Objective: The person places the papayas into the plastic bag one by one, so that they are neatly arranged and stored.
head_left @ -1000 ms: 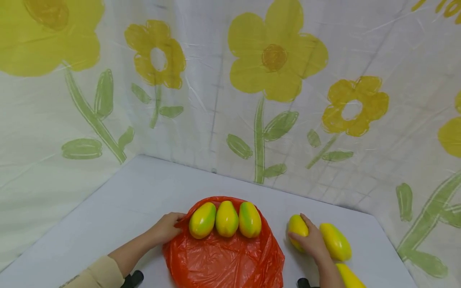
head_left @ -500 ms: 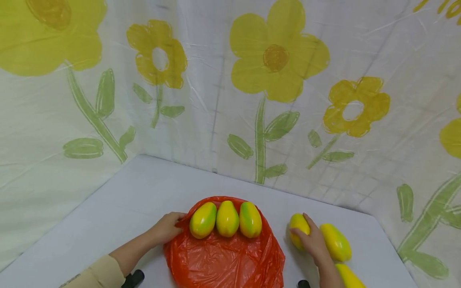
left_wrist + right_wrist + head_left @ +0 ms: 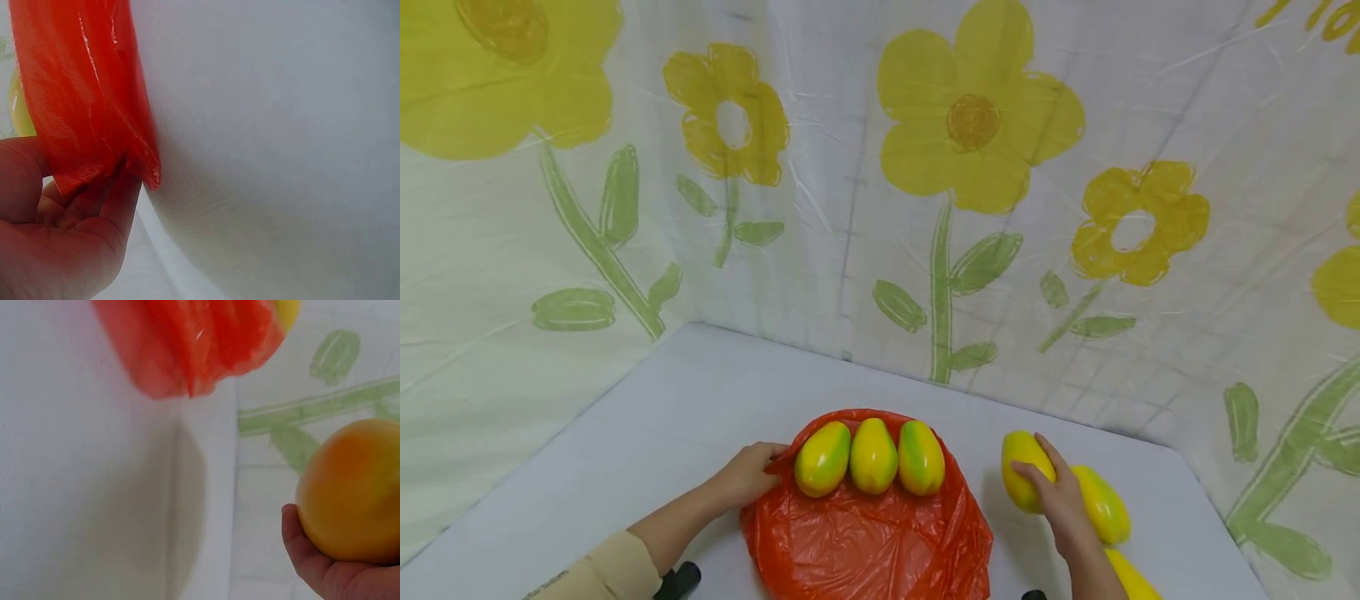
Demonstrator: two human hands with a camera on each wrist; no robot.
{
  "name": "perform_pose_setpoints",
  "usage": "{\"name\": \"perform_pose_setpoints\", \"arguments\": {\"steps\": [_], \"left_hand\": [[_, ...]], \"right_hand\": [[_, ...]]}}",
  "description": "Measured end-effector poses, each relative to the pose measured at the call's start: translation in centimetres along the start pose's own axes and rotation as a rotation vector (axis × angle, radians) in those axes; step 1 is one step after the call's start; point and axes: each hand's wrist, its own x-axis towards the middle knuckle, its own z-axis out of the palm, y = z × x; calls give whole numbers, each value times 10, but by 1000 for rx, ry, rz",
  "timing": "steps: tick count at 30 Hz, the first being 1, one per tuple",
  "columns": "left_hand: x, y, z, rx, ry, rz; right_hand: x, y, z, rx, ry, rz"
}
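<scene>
My left hand (image 3: 747, 475) pinches the left rim of a red plastic bag (image 3: 865, 550); in the left wrist view the bag's edge (image 3: 87, 94) lies between thumb and fingers. Three yellow-green papayas (image 3: 873, 457) sit side by side in the bag toward its far rim. To the right of the bag, my right hand (image 3: 1060, 500) grips another papaya (image 3: 1024, 467) with thumb and fingers around it. The right wrist view has this papaya (image 3: 353, 494) held up off the table, its underside against the fingers.
Two more papayas lie to the right of my right hand: one papaya (image 3: 1105, 504) just beside it and another papaya (image 3: 1131, 577) nearer, partly hidden by the forearm. A white table (image 3: 715, 383) meets a flower-printed curtain (image 3: 820, 250) at the back.
My right hand has lifted its papaya off the table, slightly up and to the right. The left hand and the bag have stayed in place.
</scene>
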Motion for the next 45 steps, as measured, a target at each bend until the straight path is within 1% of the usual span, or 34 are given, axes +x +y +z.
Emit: {"name": "perform_pose_setpoints", "arguments": {"steps": [6, 14, 21, 28, 34, 39, 45], "left_hand": [[-3, 1, 0, -18, -2, -12], [-2, 1, 0, -18, -3, -5], [-2, 1, 0, -32, -5, -9], [-2, 0, 0, -7, 3, -3], [-1, 0, 0, 13, 7, -2], [-1, 0, 0, 16, 8, 0], [0, 1, 0, 30, 1, 1]], "right_hand": [[-14, -12, 5, 50, 21, -11], [-33, -28, 22, 107, 63, -27], [-48, -37, 44, 207, 19, -54], [-58, -43, 67, 199, -28, -54], [-65, -50, 85, 239, -46, -55], [-70, -53, 98, 256, -56, -97], [-77, -58, 116, 258, -110, -134]]}}
